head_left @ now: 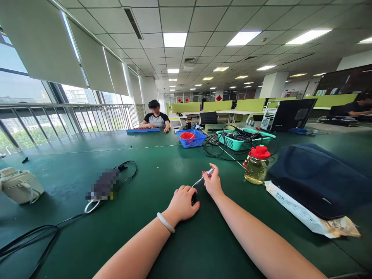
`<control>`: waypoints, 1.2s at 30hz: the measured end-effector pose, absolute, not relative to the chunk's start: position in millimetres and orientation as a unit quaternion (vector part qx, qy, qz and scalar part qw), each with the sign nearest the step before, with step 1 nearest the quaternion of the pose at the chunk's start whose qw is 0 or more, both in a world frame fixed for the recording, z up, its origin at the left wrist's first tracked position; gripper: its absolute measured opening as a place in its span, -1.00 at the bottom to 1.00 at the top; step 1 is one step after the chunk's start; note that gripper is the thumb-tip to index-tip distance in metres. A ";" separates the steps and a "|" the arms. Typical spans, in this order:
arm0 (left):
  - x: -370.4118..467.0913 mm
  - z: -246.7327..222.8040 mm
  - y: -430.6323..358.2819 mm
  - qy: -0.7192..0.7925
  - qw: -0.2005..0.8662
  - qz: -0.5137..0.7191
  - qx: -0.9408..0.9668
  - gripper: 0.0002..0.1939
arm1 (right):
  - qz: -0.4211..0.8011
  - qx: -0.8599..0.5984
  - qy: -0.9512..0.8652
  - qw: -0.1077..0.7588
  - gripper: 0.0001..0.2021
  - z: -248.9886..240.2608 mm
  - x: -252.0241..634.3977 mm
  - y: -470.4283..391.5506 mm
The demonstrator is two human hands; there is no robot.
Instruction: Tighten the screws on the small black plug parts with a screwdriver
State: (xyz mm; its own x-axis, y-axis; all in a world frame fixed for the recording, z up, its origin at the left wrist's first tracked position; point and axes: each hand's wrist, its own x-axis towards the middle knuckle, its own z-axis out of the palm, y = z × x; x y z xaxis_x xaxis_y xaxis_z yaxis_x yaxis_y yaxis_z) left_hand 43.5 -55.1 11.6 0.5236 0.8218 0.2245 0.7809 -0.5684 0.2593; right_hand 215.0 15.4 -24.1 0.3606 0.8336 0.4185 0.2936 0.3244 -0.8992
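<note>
My left hand [180, 203], with a pale bangle [166, 222] at the wrist, is closed over a small black object [193, 199] on the green table [139, 244]. Most of that object is hidden under the fingers, and I cannot tell its kind. In my right hand [214, 183] is a screwdriver [199, 181] with a thin metal shaft and a clear-looking handle. It slants down to the left, its tip end close to the left fingers. Whether the tip touches the black object cannot be made out.
On the right are a red-lidded bottle [257, 166], a dark blue bag [314, 170] and a white packet [296, 205]. Further back stand a blue basket [192, 142] and a teal basket [236, 144] with cables. Another person [156, 116] sits across, beside a blue tray [143, 130].
</note>
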 end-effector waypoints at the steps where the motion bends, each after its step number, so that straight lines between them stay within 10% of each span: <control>1: 43.8 12.1 -58.9 0.458 0.061 0.156 0.873 -0.70 | 0.217 -0.545 -0.518 0.622 -0.41 -24.6 216.3 15.4; 21: -217.9 33.3 -102.0 0.631 0.011 0.039 0.775 -0.49 | 0.252 -0.560 -0.493 0.616 -0.30 -29.1 222.9 15.1; 36: -262.4 7.3 -109.5 0.666 -0.109 0.173 0.717 -0.43 | 0.299 -0.527 -0.499 0.620 -0.31 -32.0 218.4 28.8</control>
State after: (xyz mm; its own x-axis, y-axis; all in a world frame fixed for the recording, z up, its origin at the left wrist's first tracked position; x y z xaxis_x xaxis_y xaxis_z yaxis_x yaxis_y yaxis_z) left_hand -262.4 -109.5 7.3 0.0530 0.9179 0.3933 0.9934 -0.0887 0.0731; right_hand 218.4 28.8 -32.0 0.3232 0.8964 0.3033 0.1553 0.2659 -0.9514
